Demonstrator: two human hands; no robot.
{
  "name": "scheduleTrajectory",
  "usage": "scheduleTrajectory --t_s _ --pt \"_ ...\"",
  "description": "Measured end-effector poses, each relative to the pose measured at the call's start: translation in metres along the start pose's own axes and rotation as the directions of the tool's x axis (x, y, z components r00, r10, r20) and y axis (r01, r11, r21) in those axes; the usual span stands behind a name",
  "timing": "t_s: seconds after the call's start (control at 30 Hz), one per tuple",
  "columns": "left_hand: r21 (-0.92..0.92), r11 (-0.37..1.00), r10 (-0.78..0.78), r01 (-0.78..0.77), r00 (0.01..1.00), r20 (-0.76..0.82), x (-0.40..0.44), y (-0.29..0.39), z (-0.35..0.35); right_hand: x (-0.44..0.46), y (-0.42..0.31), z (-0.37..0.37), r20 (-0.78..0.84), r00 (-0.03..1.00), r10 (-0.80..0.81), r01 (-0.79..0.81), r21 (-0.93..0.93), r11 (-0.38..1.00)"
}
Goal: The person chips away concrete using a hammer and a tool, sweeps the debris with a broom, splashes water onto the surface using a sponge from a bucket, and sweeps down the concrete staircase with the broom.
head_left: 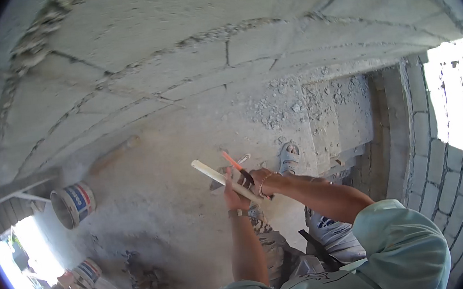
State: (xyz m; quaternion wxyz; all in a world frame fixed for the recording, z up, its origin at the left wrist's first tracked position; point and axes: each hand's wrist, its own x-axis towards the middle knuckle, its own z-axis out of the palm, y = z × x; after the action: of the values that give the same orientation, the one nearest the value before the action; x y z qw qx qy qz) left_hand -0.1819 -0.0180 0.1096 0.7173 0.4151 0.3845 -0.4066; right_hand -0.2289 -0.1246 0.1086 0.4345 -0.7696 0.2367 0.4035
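My left hand (236, 197), with a band on the wrist, is closed around a long pale strip (209, 170) in front of my body. The strip slants from upper left down toward my right hand. My right hand (262, 181), wearing a beaded bracelet, is closed on a slim orange-and-black tool (236, 165) that crosses above the strip and points up and left. Its exact kind is unclear. A small metallic piece (244, 158) shows just beyond the tool. Behind the strip, a grey flat shape (215, 185) is partly hidden.
A block wall (178, 65) with rough mortar joints curves across the front. Rubble (281, 105) lies by a concrete step (325, 123) at right. A white bucket (73, 206) stands at left. Bags and another bucket (87, 271) sit lower left. My sandalled foot (289, 158) is on the dusty floor.
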Motion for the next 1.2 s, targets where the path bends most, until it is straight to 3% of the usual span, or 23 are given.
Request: scheduleTrajectory --t_s 0.03,0.07,0.13,0.17,0.2,0.23,0.27,0.33,0.4,0.47,0.6,0.7,0.8,0.83,0.9,0.97,1.0,1.1,1.13,1.2 --pt "-0.106 0.993 -0.051 0.052 0.999 0.007 -0.015 0.005 0.004 0.007 0.006 0.023 -0.007 0.998 -0.067 0.066 -0.082 0.994" --pt "-0.183 0.983 -0.014 0.009 1.000 -0.027 -0.022 0.008 -0.007 -0.014 -0.009 0.012 0.049 0.994 -0.100 0.106 -0.146 0.984" --pt "0.204 0.979 -0.028 0.025 1.000 0.009 -0.031 0.006 -0.050 -0.062 -0.054 -0.012 0.237 0.914 -0.329 0.380 -0.220 0.898" --pt "0.091 0.996 -0.012 0.014 0.999 -0.032 -0.048 0.009 -0.058 -0.063 -0.069 -0.014 0.471 0.869 -0.152 0.323 -0.308 0.895" --pt "0.009 1.000 0.019 -0.019 0.996 -0.084 -0.067 0.010 -0.064 -0.067 -0.071 -0.009 0.539 0.830 -0.146 0.376 -0.346 0.860" --pt "-0.067 0.997 0.036 -0.049 0.982 -0.185 -0.082 0.018 -0.069 -0.062 -0.067 -0.007 0.529 0.811 -0.249 0.412 -0.214 0.886" --pt "-0.128 0.989 0.042 -0.080 0.961 -0.274 -0.093 0.031 -0.073 -0.055 -0.069 -0.011 0.497 0.796 -0.347 0.435 -0.071 0.898" --pt "-0.196 0.972 0.062 -0.132 0.943 -0.328 -0.117 0.052 -0.083 -0.045 -0.097 -0.041 0.388 0.897 -0.211 0.249 -0.050 0.967" --pt "-0.313 0.918 0.117 -0.245 0.920 -0.375 -0.123 0.060 -0.106 0.003 -0.088 -0.048 0.109 0.964 -0.242 0.258 -0.169 0.951" --pt "-0.346 0.903 0.102 -0.256 0.909 -0.405 -0.123 0.075 -0.120 0.043 -0.106 -0.055 -0.052 0.986 -0.156 0.134 -0.298 0.945" --pt "-0.302 0.934 0.062 -0.194 0.916 -0.397 -0.067 0.107 -0.159 0.150 -0.136 -0.036 -0.081 0.985 -0.151 0.111 -0.368 0.923" --pt "-0.255 0.967 -0.067 -0.016 0.948 -0.313 -0.009 0.148 -0.188 0.240 -0.186 -0.013 -0.198 0.962 -0.190 0.077 -0.470 0.879" --pt "-0.275 0.956 -0.169 0.102 0.958 -0.232 -0.002 0.186 -0.213 0.341 -0.244 0.024 -0.234 0.934 -0.269 0.098 -0.555 0.826" --pt "-0.251 0.955 -0.207 0.159 0.962 -0.176 -0.004 0.198 -0.220 0.380 -0.265 0.038 -0.119 0.951 -0.286 0.124 -0.702 0.702" --pt "-0.220 0.952 -0.255 0.214 0.950 -0.180 0.004 0.219 -0.232 0.438 -0.308 0.071 -0.131 0.920 -0.369 0.191 -0.672 0.715" --pt "-0.215 0.942 -0.304 0.257 0.925 -0.229 0.013 0.249 -0.234 0.490 -0.359 0.105 -0.163 0.908 -0.385 0.162 -0.713 0.683" --pt "-0.260 0.937 -0.293 0.232 0.929 -0.227 0.015 0.255 -0.237 0.511 -0.380 0.118 -0.137 0.860 -0.491 0.254 -0.719 0.646" --pt "-0.239 0.934 -0.313 0.265 0.931 -0.187 0.015 0.271 -0.250 0.578 -0.411 0.165 -0.428 0.662 -0.615 0.176 -0.709 0.683" --pt "-0.209 0.944 -0.293 0.255 0.939 -0.179 0.017 0.279 -0.252 0.586 -0.416 0.167 -0.435 0.669 -0.603 0.171 -0.699 0.694" --pt "-0.167 0.949 -0.297 0.269 0.939 -0.175 0.016 0.288 -0.258 0.586 -0.422 0.165 -0.405 0.825 -0.394 0.015 -0.682 0.732"
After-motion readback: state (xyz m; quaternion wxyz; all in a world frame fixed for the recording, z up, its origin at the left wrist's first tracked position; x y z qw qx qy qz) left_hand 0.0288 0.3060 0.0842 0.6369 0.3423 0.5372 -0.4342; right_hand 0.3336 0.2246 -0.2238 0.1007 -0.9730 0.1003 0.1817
